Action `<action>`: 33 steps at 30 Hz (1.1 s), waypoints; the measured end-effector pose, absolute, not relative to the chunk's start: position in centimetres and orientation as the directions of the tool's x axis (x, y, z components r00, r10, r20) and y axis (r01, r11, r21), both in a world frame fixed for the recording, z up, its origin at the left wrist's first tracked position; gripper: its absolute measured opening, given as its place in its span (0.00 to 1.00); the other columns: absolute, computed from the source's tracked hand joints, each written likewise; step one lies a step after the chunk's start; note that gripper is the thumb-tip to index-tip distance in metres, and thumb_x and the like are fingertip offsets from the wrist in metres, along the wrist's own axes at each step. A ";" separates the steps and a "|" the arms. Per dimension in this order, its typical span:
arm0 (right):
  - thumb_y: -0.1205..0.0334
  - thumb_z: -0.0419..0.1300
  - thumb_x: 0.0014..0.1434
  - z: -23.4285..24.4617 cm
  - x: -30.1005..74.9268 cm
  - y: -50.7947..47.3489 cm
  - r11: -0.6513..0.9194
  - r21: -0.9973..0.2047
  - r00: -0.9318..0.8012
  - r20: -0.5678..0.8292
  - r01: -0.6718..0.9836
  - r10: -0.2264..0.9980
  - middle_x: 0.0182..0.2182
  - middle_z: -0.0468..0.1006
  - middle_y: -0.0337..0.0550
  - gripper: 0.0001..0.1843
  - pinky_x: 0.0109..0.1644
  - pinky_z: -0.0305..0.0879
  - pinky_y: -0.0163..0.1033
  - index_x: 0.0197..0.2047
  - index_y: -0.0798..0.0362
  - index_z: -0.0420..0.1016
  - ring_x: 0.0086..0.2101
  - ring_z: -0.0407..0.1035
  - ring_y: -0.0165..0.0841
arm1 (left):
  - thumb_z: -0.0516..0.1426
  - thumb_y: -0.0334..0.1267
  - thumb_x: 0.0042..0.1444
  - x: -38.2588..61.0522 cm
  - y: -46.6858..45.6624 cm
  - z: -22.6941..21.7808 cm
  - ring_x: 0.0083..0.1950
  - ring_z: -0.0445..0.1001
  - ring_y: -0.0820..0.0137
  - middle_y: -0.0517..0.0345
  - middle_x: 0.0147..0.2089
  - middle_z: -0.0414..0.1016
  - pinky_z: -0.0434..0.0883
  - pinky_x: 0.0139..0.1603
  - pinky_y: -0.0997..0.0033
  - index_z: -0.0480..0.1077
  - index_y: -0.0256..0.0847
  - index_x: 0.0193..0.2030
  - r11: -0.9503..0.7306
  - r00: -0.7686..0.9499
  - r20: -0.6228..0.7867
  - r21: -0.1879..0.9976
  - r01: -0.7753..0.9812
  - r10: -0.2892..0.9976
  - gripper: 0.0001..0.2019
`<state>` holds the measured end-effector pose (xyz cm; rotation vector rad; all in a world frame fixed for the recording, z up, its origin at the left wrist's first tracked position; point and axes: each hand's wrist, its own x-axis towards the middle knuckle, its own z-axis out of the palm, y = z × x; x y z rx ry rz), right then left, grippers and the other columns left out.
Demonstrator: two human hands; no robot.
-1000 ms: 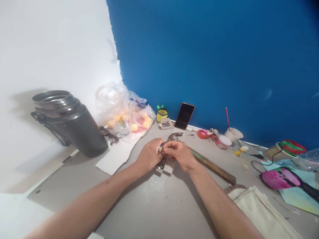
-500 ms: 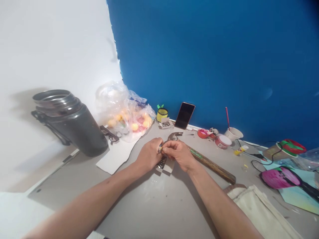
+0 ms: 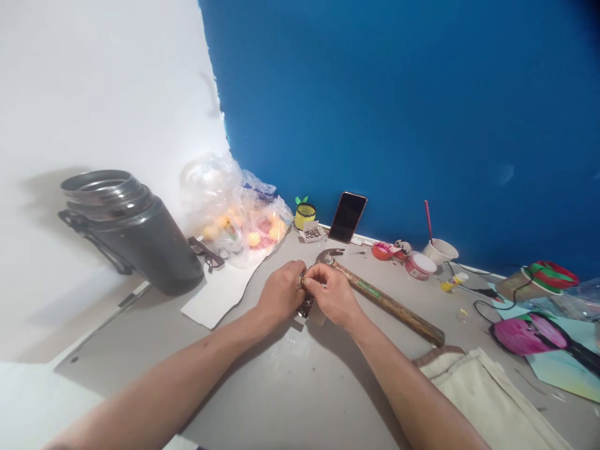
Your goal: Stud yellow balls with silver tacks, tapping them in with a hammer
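My left hand (image 3: 281, 290) is closed, its thumb side turned toward my right hand (image 3: 335, 294). The right thumb and forefinger are pinched together right against the left fingers. Something small and dark with a shiny, coloured edge shows where the fingers meet; I cannot make out its kind. Directly below both hands is an open small box (image 3: 305, 307) of shiny metal bits, partly covered by them. Just behind and right of my right hand lies a claw hammer (image 3: 389, 304) with a wooden handle, its head pointing away from me.
Farther back are another box of metal bits (image 3: 311, 234), a yellow pot (image 3: 305, 215) and a leaning phone (image 3: 347, 217). A large dark flask (image 3: 135, 231) and fruit in plastic bags (image 3: 244, 225) are left. Right are a paper cup (image 3: 439, 252), glue stick (image 3: 453, 282) and cream cloth (image 3: 492, 394).
My right fingertips have shifted slightly and now cover more of the small thing between the hands. The view has barely moved, and the hammer and boxes lie where they were.
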<state>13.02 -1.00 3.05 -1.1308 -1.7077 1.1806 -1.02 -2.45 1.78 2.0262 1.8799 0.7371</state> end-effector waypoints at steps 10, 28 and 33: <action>0.59 0.60 0.53 3.4 13.6 -0.4 0.134 -0.967 -0.375 0.044 0.218 0.926 0.27 0.75 0.37 0.05 0.35 0.62 0.37 0.30 0.51 0.72 0.29 0.67 0.31 | 0.53 0.24 0.47 -0.5 -2.7 2.2 0.29 0.66 0.69 0.60 0.27 0.67 0.59 0.31 0.69 0.58 0.43 0.27 -0.118 -0.015 0.179 0.707 0.697 0.984 0.09; 0.52 0.59 0.67 1.8 19.0 3.8 0.187 -0.104 -0.188 0.005 0.977 0.982 0.46 0.79 0.54 0.15 0.39 0.60 0.40 0.46 0.55 0.74 0.44 0.74 0.42 | 0.59 0.35 0.49 -1.9 -1.3 1.7 0.38 0.70 0.68 0.62 0.35 0.71 0.67 0.41 0.69 0.64 0.42 0.36 -0.054 -0.126 0.143 0.842 0.537 0.982 0.08; 0.56 0.59 0.67 4.6 18.5 2.5 0.198 -0.099 -0.162 0.290 0.975 0.943 0.36 0.82 0.49 0.13 0.35 0.57 0.40 0.51 0.52 0.72 0.35 0.75 0.41 | 0.59 0.34 0.48 -2.5 -0.8 1.5 0.36 0.70 0.68 0.62 0.34 0.70 0.66 0.38 0.69 0.64 0.42 0.35 -0.052 -0.113 0.132 0.842 0.537 0.985 0.08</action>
